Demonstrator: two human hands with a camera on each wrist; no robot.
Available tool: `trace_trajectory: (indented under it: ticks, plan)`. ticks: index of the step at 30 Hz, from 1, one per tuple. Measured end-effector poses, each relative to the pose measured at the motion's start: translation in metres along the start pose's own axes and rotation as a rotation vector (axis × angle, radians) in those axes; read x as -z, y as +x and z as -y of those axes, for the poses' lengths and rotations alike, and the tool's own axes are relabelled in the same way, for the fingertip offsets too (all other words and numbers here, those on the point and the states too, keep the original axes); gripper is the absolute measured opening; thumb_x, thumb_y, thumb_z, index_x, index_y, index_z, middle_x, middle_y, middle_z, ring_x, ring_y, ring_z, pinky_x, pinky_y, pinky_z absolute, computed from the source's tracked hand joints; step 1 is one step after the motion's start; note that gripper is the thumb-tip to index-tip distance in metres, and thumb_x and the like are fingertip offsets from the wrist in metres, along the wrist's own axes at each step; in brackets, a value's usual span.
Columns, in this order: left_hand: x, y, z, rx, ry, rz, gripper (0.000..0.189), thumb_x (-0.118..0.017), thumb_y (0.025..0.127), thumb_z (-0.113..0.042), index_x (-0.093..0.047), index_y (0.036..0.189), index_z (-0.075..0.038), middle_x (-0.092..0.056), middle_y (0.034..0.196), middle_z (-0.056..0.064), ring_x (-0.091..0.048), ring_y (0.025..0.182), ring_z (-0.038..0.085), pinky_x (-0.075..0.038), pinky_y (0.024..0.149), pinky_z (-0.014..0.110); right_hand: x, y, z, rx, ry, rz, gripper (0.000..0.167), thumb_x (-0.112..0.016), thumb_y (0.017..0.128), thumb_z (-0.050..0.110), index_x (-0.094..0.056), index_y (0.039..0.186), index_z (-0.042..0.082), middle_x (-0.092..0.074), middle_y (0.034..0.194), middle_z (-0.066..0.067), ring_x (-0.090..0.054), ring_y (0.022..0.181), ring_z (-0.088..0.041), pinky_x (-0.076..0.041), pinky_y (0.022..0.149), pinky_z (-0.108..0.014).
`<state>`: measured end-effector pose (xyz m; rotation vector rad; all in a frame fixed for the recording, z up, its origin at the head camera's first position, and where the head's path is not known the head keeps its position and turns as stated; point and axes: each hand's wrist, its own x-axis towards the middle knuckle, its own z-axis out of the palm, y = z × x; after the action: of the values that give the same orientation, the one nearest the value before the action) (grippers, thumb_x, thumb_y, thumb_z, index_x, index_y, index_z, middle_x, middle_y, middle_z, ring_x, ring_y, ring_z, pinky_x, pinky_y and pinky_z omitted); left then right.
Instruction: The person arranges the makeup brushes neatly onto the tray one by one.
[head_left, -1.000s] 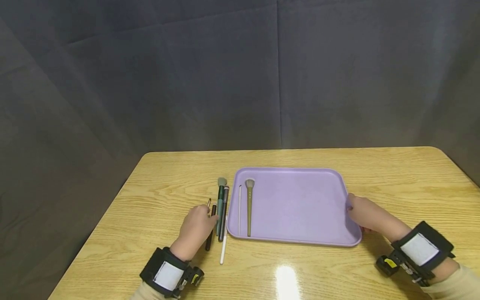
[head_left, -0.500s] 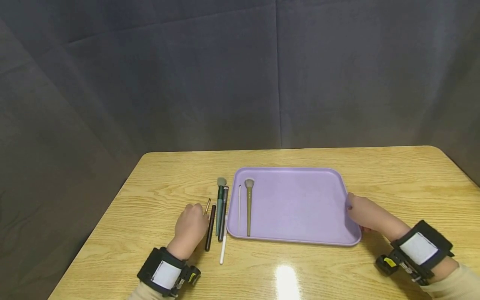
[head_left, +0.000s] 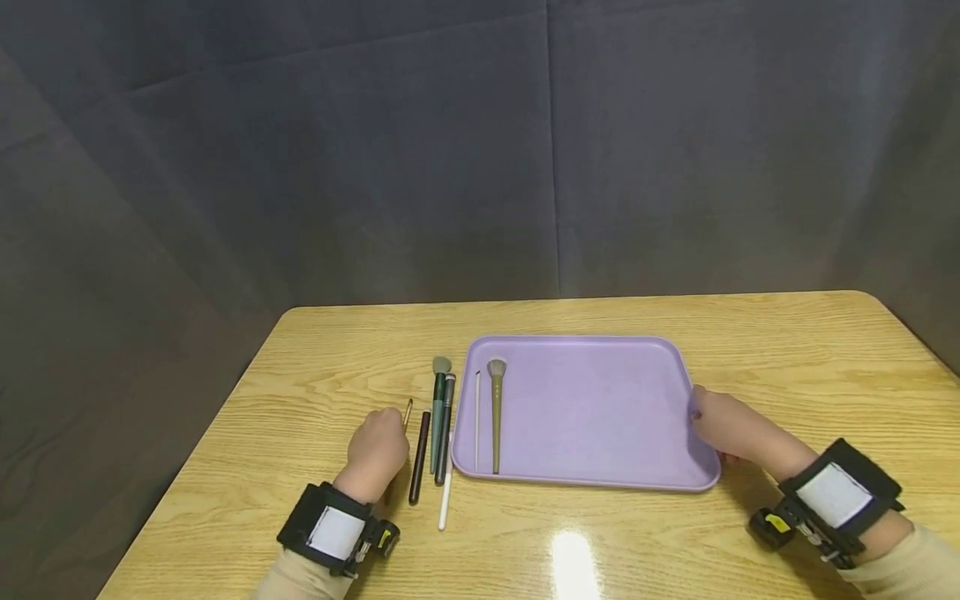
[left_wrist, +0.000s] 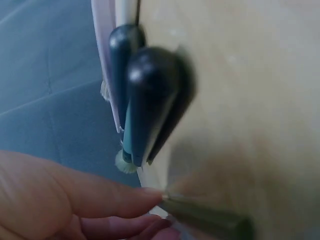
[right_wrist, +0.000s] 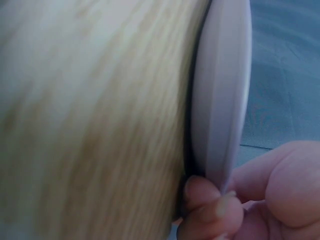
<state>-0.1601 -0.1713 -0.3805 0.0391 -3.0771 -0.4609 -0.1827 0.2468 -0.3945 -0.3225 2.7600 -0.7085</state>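
Note:
A slim makeup brush (head_left: 408,411) with a gold section near its tip is pinched by my left hand (head_left: 377,446), left of the other brushes. The left wrist view shows its dark olive handle (left_wrist: 212,218) jutting from between thumb and fingers. My right hand (head_left: 729,425) grips the right rim of the lilac tray (head_left: 585,408), with fingertips (right_wrist: 210,215) curled under the edge in the right wrist view. On the tray's left side lie a thin white brush (head_left: 477,421) and an olive-handled brush (head_left: 497,417), side by side.
Between my left hand and the tray lie a short black brush (head_left: 420,458), a green brush (head_left: 437,408), a dark-handled brush (head_left: 446,429) and a white-handled brush (head_left: 445,500). All rest on the wooden table (head_left: 337,350). A dark grey curtain (head_left: 450,167) hangs behind.
My left hand has shifted left, away from the black brush, with the slim gold-tipped brush moving along in its fingers. The right hand stays at the tray's rim.

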Motion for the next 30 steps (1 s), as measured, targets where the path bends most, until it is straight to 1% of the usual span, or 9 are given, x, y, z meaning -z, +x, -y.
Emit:
trace_trajectory:
  ticks: [2, 8, 10, 12, 17, 20, 24, 26, 30]
  plan:
    - [0.001, 0.002, -0.001, -0.004, 0.032, 0.009, 0.012, -0.053, 0.086, 0.012, -0.064, 0.082, 0.008, -0.062, 0.073, 0.018, -0.058, 0.062, 0.025, -0.049, 0.05, 0.038, 0.0, 0.0, 0.0, 0.001, 0.002, -0.002, 0.044, -0.035, 0.095, 0.001, -0.027, 0.126, -0.029, -0.049, 0.063, -0.01, -0.045, 0.039, -0.015, -0.04, 0.038, -0.027]
    - [0.002, 0.008, -0.007, 0.039, 0.087, 0.054, 0.014, -0.053, 0.089, 0.01, -0.067, 0.09, 0.009, -0.064, 0.074, 0.017, -0.061, 0.061, 0.023, -0.049, 0.047, 0.036, 0.001, -0.001, 0.001, 0.01, 0.011, -0.013, 0.034, -0.035, 0.094, 0.001, -0.036, 0.117, -0.025, -0.048, 0.063, -0.01, -0.046, 0.04, -0.015, -0.04, 0.038, -0.027]
    - [0.002, 0.009, -0.008, 0.043, 0.102, 0.059, 0.015, -0.053, 0.089, 0.009, -0.067, 0.091, 0.008, -0.064, 0.074, 0.017, -0.061, 0.062, 0.022, -0.049, 0.047, 0.036, 0.001, -0.001, 0.001, 0.014, 0.012, -0.018, 0.031, -0.035, 0.094, 0.0, -0.038, 0.114, -0.023, -0.048, 0.064, -0.011, -0.046, 0.04, -0.016, -0.041, 0.038, -0.028]
    - [0.002, 0.01, -0.008, 0.047, 0.105, 0.056, 0.014, -0.053, 0.089, 0.009, -0.067, 0.09, 0.008, -0.064, 0.073, 0.016, -0.06, 0.061, 0.021, -0.049, 0.047, 0.036, 0.0, -0.001, 0.001, 0.012, 0.014, -0.019, 0.032, -0.035, 0.094, 0.0, -0.038, 0.116, -0.024, -0.048, 0.065, -0.011, -0.046, 0.04, -0.016, -0.041, 0.038, -0.028]
    - [0.001, 0.011, -0.006, 0.067, 0.072, 0.056, 0.012, -0.055, 0.087, 0.009, -0.066, 0.083, 0.007, -0.062, 0.071, 0.014, -0.056, 0.059, 0.02, -0.048, 0.048, 0.035, 0.0, -0.001, 0.002, -0.005, 0.017, -0.003, 0.043, -0.034, 0.095, 0.0, -0.03, 0.127, -0.027, -0.049, 0.066, -0.011, -0.045, 0.041, -0.016, -0.04, 0.039, -0.027]
    - [0.001, 0.011, -0.003, 0.061, 0.043, 0.057, 0.011, -0.055, 0.084, 0.01, -0.063, 0.078, 0.005, -0.06, 0.068, 0.013, -0.054, 0.058, 0.02, -0.047, 0.047, 0.034, 0.0, 0.0, 0.002, -0.008, 0.019, 0.001, 0.047, -0.034, 0.095, 0.0, -0.025, 0.129, -0.029, -0.05, 0.068, -0.014, -0.045, 0.041, -0.016, -0.04, 0.04, -0.028]
    - [0.005, 0.01, 0.001, 0.077, -0.025, 0.08, 0.013, -0.056, 0.083, 0.008, -0.058, 0.073, 0.002, -0.054, 0.065, 0.009, -0.049, 0.055, 0.02, -0.042, 0.046, 0.031, 0.001, -0.001, 0.002, -0.014, 0.024, 0.008, 0.047, -0.033, 0.096, 0.0, -0.022, 0.13, -0.03, -0.05, 0.068, -0.014, -0.045, 0.042, -0.016, -0.041, 0.04, -0.029]
    - [0.007, 0.01, 0.003, 0.089, -0.059, 0.091, 0.014, -0.056, 0.082, 0.008, -0.055, 0.07, 0.0, -0.05, 0.064, 0.008, -0.047, 0.055, 0.02, -0.039, 0.046, 0.03, 0.0, -0.001, 0.002, -0.019, 0.025, 0.012, 0.048, -0.032, 0.096, 0.001, -0.021, 0.13, -0.03, -0.048, 0.066, -0.012, -0.045, 0.042, -0.016, -0.04, 0.04, -0.028]
    - [0.009, 0.009, 0.006, 0.074, -0.122, 0.092, 0.022, -0.056, 0.079, 0.008, -0.049, 0.062, -0.004, -0.043, 0.06, 0.004, -0.042, 0.053, 0.018, -0.033, 0.046, 0.026, 0.0, -0.001, 0.002, -0.015, 0.023, 0.003, 0.048, -0.033, 0.096, 0.0, -0.021, 0.13, -0.031, -0.049, 0.066, -0.012, -0.045, 0.042, -0.016, -0.041, 0.04, -0.028]
